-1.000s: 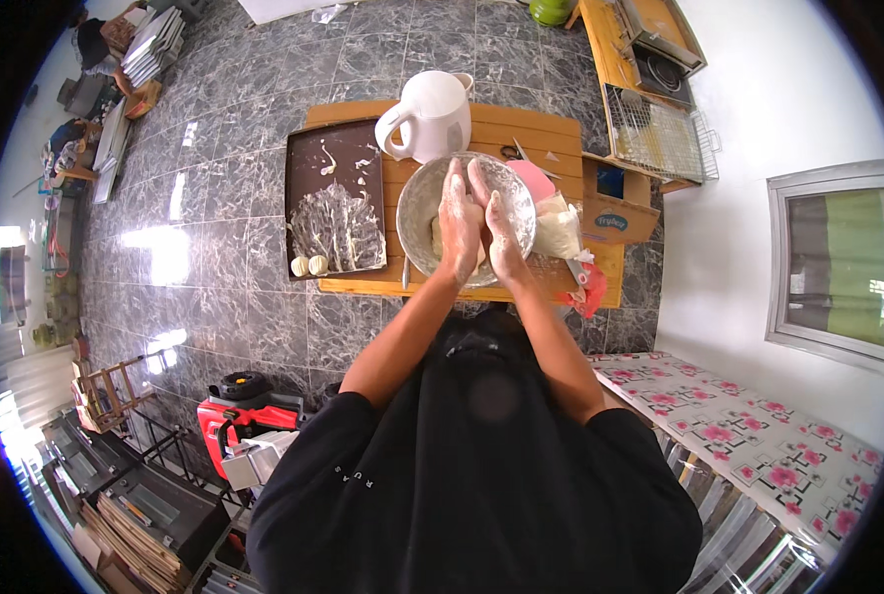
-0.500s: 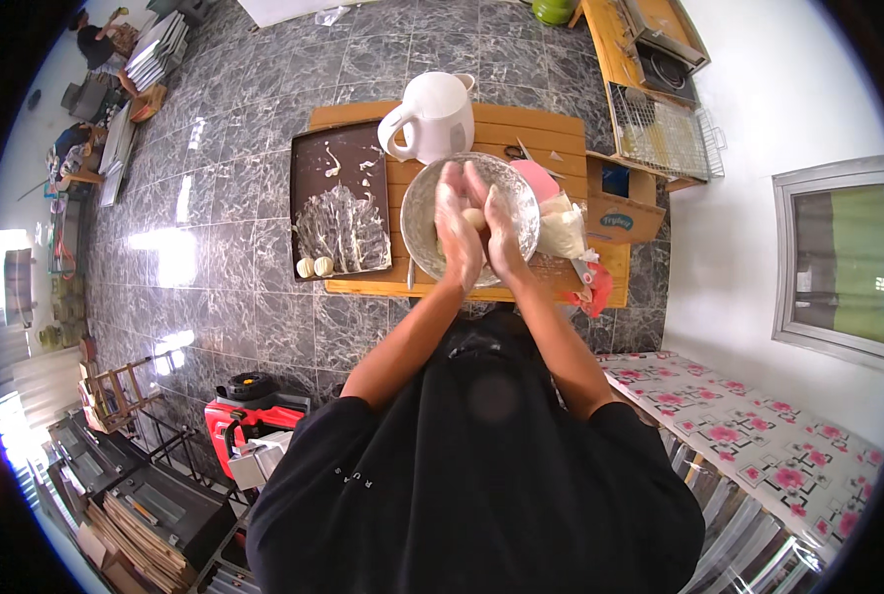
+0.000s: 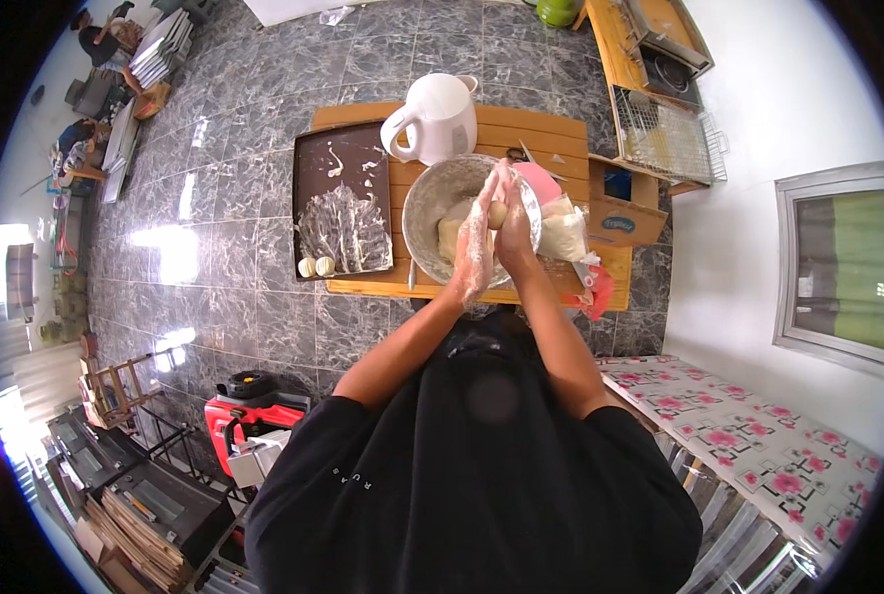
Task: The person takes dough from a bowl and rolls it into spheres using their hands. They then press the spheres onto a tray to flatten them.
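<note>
Grey marbled tiles cover the floor (image 3: pixel 254 178) around a low wooden table (image 3: pixel 546 129), seen from above. On the table, in front of a person in black, sits a round metal bowl (image 3: pixel 425 188), its inside smeared with white. Over the bowl, the person's left hand (image 3: pixel 474 246) and right hand (image 3: pixel 515 236), both dusted white, are held nearly palm to palm, fingers straight and pointing away from the body. Between them they grip a small, pale dough ball (image 3: pixel 498 215). Below, a larger lump of dough (image 3: pixel 449 238) lies in the bowl. To the left is a dark rectangular tray (image 3: pixel 353 144), streaked with something pale; two ridged cream balls (image 3: pixel 308 267) sit side by side in its near left corner. Behind the bowl stands a white kettle (image 3: pixel 444 119). Just right of the bowl rests a plastic bag (image 3: pixel 563 235) with pale contents, and beyond it, a cardboard box (image 3: pixel 632 220).
</note>
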Available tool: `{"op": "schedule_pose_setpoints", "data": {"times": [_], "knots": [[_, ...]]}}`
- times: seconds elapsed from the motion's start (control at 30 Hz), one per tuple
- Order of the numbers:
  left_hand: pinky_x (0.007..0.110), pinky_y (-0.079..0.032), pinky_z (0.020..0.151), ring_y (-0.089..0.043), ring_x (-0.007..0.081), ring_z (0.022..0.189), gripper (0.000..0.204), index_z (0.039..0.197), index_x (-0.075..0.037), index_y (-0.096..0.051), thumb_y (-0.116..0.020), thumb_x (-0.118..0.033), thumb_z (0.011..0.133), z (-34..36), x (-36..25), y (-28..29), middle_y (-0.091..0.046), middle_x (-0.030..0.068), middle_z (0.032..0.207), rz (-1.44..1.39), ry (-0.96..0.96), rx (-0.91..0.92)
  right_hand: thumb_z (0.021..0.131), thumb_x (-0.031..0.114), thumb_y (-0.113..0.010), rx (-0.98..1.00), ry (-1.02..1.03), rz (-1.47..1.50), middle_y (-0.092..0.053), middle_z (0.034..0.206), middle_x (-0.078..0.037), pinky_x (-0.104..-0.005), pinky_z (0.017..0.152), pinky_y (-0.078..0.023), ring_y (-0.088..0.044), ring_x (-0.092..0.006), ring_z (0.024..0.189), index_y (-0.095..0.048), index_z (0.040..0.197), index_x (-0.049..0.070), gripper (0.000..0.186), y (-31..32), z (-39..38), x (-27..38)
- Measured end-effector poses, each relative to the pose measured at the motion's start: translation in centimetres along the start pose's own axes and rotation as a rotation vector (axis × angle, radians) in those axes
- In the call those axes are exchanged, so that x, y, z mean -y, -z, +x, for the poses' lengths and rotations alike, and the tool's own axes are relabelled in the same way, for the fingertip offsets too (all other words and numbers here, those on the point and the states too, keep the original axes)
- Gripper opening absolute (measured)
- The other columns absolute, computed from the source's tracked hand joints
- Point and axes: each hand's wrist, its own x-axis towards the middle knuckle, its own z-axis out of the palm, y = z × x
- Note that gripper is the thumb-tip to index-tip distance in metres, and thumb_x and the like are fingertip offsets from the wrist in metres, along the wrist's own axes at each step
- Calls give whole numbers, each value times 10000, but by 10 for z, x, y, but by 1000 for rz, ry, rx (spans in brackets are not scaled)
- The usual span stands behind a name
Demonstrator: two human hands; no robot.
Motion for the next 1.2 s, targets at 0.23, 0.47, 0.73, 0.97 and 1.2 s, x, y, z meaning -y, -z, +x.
{"op": "schedule_pose_setpoints", "data": {"times": [0.23,0.47,0.73,0.97,1.2], "knots": [[517,-115,1164,-343,352,1384,497,1354,-50,-507,-357,-327,970,10,-12,20,-458,178,1425,1029,-521,188,1042,400,-276,242,-66,361,-364,1489,-96,-338,1114,-326,-453,-223,1297,-351,1435,24,549,-5,-14,18],[553,-143,1152,-396,361,1341,514,1298,-28,-552,-462,-332,892,17,-12,15,-502,161,1386,1058,-522,-51,1027,473,-196,411,-319,737,-365,1485,-137,-394,1151,-256,-355,-267,1366,-290,1467,24,635,4,-2,13],[515,-225,1136,-394,344,1347,429,1238,-76,-606,-506,-300,886,23,-17,6,-515,166,1373,992,-560,-38,1029,452,-215,570,-379,1047,-363,1488,-127,-400,1147,-262,-363,-263,1360,-301,1464,32,611,8,0,14],[436,-416,994,-595,358,1083,308,1124,-1,-639,-436,-180,976,25,-23,1,-641,179,1138,961,-529,-102,1004,543,-194,374,-255,546,-233,1560,-113,-475,1174,-166,-218,-306,1436,-201,1516,127,660,-6,-5,15],[395,-513,799,-660,330,851,124,903,5,-694,-624,-65,828,31,-31,16,-692,152,961,749,-648,108,917,712,-122,372,-418,885,-160,1569,-172,-494,1159,-220,-214,-348,1429,-117,1526,95,867,5,-6,13]]}}
